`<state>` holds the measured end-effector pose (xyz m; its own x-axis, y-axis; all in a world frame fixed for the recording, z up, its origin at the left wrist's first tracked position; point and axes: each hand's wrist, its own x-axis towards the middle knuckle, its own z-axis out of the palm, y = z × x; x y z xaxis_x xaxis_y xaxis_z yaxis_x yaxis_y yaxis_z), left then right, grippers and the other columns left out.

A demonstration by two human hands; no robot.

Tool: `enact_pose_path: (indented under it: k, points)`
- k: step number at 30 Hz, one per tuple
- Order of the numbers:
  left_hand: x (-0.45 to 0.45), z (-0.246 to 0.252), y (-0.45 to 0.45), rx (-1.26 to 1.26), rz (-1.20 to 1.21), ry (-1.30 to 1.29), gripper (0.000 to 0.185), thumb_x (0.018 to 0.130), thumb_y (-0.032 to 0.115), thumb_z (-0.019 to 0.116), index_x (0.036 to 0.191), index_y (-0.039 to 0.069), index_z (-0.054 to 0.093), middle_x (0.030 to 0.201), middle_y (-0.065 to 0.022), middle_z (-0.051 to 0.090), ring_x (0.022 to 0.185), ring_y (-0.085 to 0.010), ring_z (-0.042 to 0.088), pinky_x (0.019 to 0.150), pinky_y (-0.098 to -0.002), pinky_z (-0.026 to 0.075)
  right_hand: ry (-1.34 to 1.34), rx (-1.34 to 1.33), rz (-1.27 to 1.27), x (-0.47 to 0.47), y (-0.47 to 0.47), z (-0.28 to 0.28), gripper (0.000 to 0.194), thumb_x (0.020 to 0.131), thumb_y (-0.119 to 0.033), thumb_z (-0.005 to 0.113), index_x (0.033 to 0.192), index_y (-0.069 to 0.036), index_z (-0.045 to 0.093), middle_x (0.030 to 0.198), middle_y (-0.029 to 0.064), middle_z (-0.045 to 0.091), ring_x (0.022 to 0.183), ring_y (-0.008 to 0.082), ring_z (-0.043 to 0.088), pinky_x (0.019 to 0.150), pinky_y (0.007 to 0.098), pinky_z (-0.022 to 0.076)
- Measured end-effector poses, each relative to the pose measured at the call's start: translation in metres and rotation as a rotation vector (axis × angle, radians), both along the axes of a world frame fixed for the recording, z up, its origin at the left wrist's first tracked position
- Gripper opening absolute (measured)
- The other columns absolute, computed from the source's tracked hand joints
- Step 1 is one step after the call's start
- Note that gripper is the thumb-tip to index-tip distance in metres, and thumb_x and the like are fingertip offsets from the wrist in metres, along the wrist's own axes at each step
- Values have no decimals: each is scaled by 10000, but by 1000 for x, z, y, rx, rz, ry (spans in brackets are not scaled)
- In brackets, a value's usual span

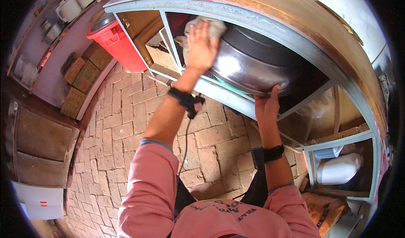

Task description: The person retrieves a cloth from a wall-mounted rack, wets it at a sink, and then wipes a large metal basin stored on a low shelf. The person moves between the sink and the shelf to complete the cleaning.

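Note:
My left hand [202, 48] lies with its fingers stretched over a crumpled beige cloth [218, 27], pressing it at the left side of a large dark glossy basin [253, 59]. The basin sits inside the middle opening of a low cabinet, its rounded outside towards me. At the basin's lower right edge, my right hand [267, 106] grips it with the thumb up on the outer side; the other fingers are mostly hidden. A green rim or strip [232, 86] shows beneath the basin.
The cabinet's pale blue frame [221, 8] surrounds the basin, under a wooden board [284, 4]. Left stands a red lidded bucket [117, 42]; beyond it are cardboard boxes [85, 75]. A white jug [338, 170] occupies the right compartment. A cable [185, 146] hangs from my left wrist above the brick floor [117, 117].

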<state>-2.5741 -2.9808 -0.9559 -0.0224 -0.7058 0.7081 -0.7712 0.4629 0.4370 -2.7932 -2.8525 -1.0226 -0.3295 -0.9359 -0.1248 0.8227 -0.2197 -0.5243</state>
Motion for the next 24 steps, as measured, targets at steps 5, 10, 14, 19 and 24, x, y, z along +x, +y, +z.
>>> enact_pose_path:
  k: [5, 10, 14, 19, 24]
  points:
    - [48, 25, -74, 446, -77, 346, 880, 904, 660, 323, 1411, -58, 307, 1344, -304, 456, 1315, -388, 387, 1091, -383, 293, -2, -82, 87, -6, 0, -6, 700, 882, -429, 624, 1389, -49, 327, 1405, 117, 387, 1275, 263, 403, 1082, 424, 370]
    - [49, 21, -75, 416, 79, 202, 818, 925, 633, 288, 1348, -55, 418, 1315, -326, 464, 1259, -416, 438, 1057, -415, 340, -7, -73, 97, -12, 2, -5, 670, 899, -413, 607, 1395, -63, 323, 1423, 117, 376, 1289, 273, 394, 1089, 439, 357]
    - [21, -2, 7, 225, 35, 241, 688, 960, 493, 391, 1342, -80, 389, 1238, -363, 500, 1184, -475, 483, 1015, -472, 378, -51, -27, 72, -18, 1, -4, 670, 904, -411, 599, 1406, -72, 313, 1442, 121, 358, 1310, 286, 374, 1100, 447, 338]
    - [-58, -45, 124, 79, -16, -161, 673, 894, 262, 487, 1409, -110, 266, 1489, -332, 192, 1389, -486, 179, 1131, -560, 155, 5, -86, 94, -18, 0, -3, 674, 915, -425, 578, 1403, -35, 324, 1454, 110, 352, 1332, 264, 347, 1106, 431, 321]
    - [-13, -49, 56, -51, 5, 95, 626, 964, 340, 383, 1423, -73, 276, 1501, -303, 194, 1398, -487, 137, 1148, -537, 101, 14, 8, 69, -23, 3, 5, 609, 938, -397, 557, 1391, -43, 354, 1436, 102, 379, 1307, 256, 379, 1092, 426, 339]
